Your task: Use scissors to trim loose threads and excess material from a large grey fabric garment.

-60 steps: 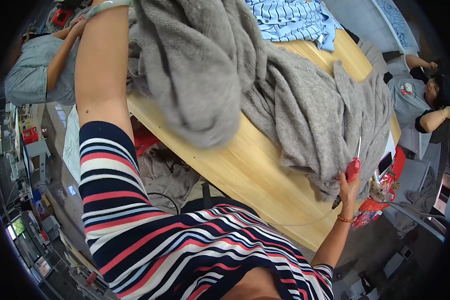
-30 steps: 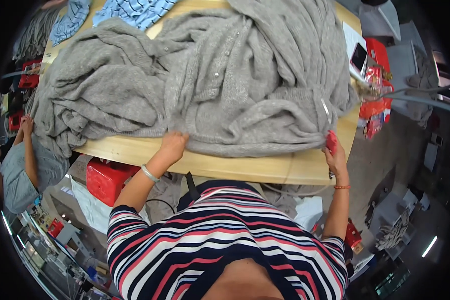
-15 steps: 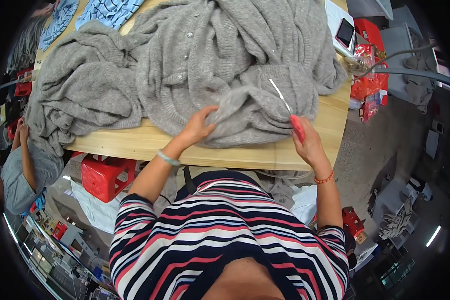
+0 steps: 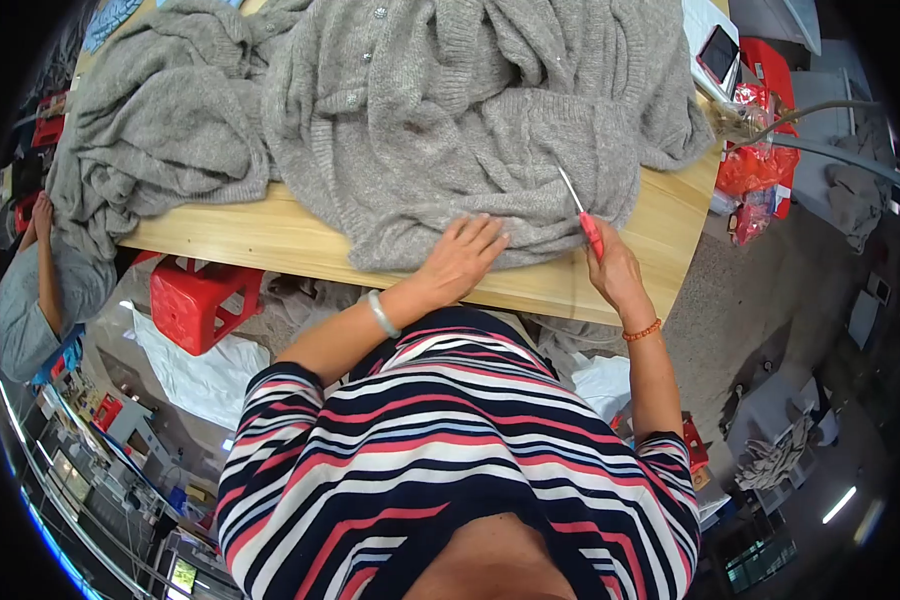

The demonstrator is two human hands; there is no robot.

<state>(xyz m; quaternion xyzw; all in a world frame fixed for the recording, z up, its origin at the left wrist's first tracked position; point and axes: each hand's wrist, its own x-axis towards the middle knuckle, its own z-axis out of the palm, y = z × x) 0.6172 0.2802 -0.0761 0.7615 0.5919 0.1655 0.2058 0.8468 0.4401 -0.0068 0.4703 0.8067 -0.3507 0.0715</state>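
Wooden table (image 4: 270, 240) under grey knitwear (image 4: 450, 110); left hand (image 4: 460, 258) flat, open; right hand (image 4: 610, 268) gripping red-handled snips (image 4: 582, 215); red stool (image 4: 195, 300) below.

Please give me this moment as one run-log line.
left hand: flat on grey knit cardigan | right hand: gripping red-handled snips, blade on knit | surface: wooden table

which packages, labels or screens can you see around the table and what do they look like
Phone: far right end of the wooden table, flat rectangle, reddish screen in a white frame.
Red plastic bags: hanging just off the table's right edge, crinkled and shiny.
Small screen: lower left on the floor level, tiny bright rectangle, too small to tell more.
No labels or signs readable as such.
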